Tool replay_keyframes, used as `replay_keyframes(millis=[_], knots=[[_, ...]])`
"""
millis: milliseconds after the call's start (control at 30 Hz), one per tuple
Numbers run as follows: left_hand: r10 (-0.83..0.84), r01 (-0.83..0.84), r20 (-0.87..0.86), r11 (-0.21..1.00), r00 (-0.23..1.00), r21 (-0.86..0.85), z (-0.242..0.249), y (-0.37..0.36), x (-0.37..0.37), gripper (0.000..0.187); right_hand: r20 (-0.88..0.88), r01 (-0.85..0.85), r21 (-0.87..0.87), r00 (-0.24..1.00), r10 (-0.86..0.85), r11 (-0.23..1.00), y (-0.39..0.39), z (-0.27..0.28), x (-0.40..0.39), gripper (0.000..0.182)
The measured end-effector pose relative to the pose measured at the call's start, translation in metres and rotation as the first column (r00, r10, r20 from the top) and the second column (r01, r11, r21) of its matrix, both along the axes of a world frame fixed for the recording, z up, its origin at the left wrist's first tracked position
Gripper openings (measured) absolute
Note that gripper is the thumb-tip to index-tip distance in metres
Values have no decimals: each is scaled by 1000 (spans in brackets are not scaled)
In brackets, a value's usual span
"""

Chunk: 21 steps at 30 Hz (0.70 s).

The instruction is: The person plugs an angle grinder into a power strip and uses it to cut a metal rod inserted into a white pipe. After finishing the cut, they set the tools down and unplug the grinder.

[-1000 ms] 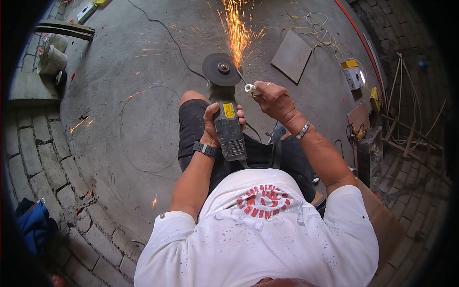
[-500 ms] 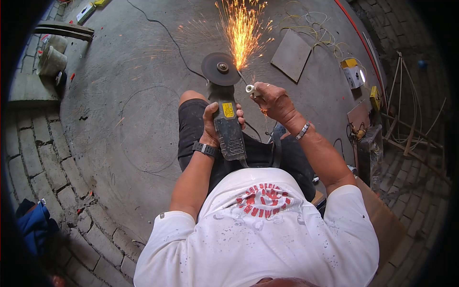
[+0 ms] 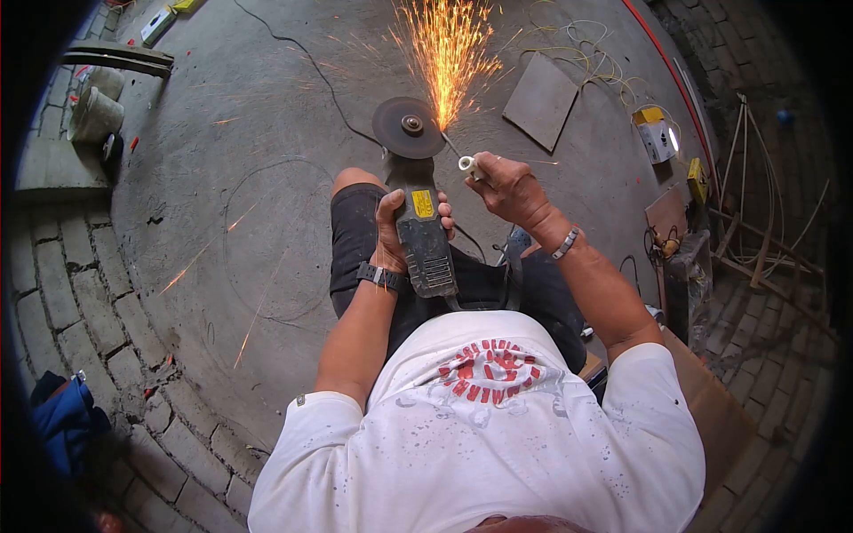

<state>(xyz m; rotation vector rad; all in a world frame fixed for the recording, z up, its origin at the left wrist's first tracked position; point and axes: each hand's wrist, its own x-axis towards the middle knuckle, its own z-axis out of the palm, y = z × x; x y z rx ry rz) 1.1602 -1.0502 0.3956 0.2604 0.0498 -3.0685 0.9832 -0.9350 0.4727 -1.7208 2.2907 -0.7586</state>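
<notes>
Left hand [image 3: 391,233] wrapped around angle grinder [image 3: 425,238], disc [image 3: 409,127] spinning above the knee. Right hand [image 3: 508,188] pinching a thin metal rod [image 3: 451,145] with white sleeve against the disc edge; sparks [image 3: 447,53] flying forward over concrete floor [image 3: 222,178]. Risk: rod snagging and kicking, fingertips drawn close, sparks landing on loose wires [image 3: 582,49].

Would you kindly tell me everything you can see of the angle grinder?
The angle grinder has a dark grey body with a yellow label on top and a dark round disc at its front end. It points away from the person, above the lap and knee. The left hand grips its body. A thin metal rod, held with a white piece in the right hand, meets the disc's right edge, where orange sparks spray outward over the concrete floor.
</notes>
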Motion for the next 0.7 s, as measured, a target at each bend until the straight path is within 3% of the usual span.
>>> replay_keyframes(millis=[700], knots=[[-2,2,-32,1000,999,11,-1,-1,-1,68,9,-8,-26,1000,8,1000,9,9,4,27]])
